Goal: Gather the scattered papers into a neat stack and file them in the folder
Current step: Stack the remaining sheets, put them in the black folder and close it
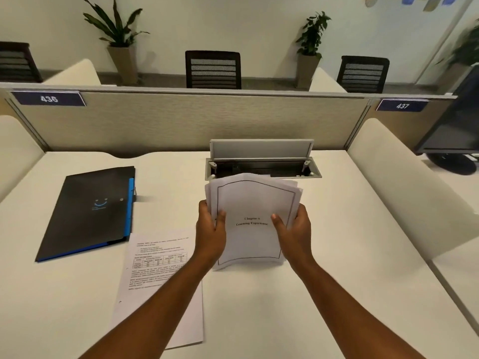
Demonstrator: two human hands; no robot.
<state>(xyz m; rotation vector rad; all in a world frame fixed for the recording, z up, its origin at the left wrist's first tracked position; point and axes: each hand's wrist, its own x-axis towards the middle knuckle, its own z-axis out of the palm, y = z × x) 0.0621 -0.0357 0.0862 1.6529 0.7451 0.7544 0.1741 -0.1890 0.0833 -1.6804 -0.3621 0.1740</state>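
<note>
Here, at centre frame, I logged both hands on a stack of papers (255, 218) held upright, its lower edge on the white desk (337, 255). The left hand (210, 229) gripped the stack's left edge, thumb curled over the front sheet; the right hand (294, 230) gripped the right edge likewise, thumb on the front. Top sheets fanned unevenly. One loose printed sheet (155, 275) lay flat at lower left, partly under the left forearm. The black folder (90, 211) with blue trim lay closed at left of frame, its lower corner just overlapping that sheet. An open cable hatch (261, 161) sat just behind the stack.
</note>
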